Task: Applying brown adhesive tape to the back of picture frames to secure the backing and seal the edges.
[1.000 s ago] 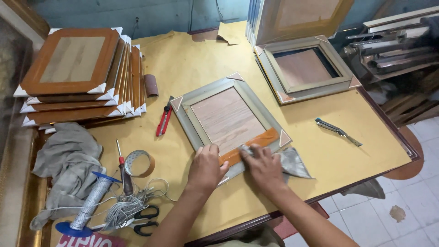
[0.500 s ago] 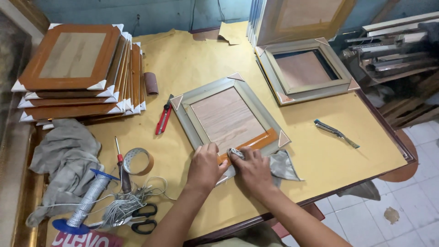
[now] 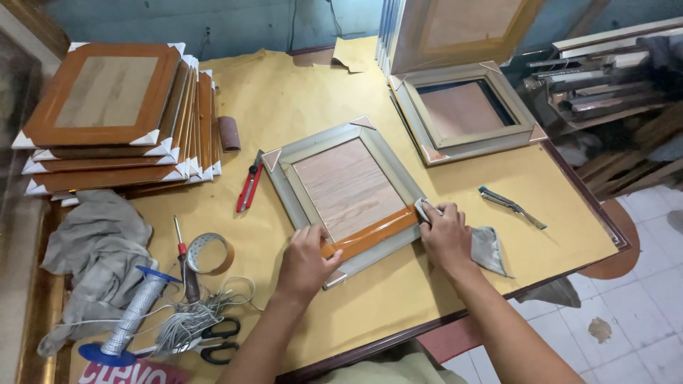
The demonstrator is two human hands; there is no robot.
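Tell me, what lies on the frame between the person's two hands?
In the head view, a glossy brown tape strip runs along the grey frame from left hand to right hand.

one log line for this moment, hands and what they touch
left hand: pressing brown tape strip onto grey frame | right hand: rubbing strip's far end with grey cloth | surface: paper-covered table

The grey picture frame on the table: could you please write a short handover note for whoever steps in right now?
Left hand presses the near end of the brown tape strip on the grey frame.
Right hand presses a grey cloth at the strip's far end.
Done: the strip lies along the frame's near edge.
Left: the other three edges of the backing show no tape.
Tape roll lies left of the frame, red cutter beyond it.
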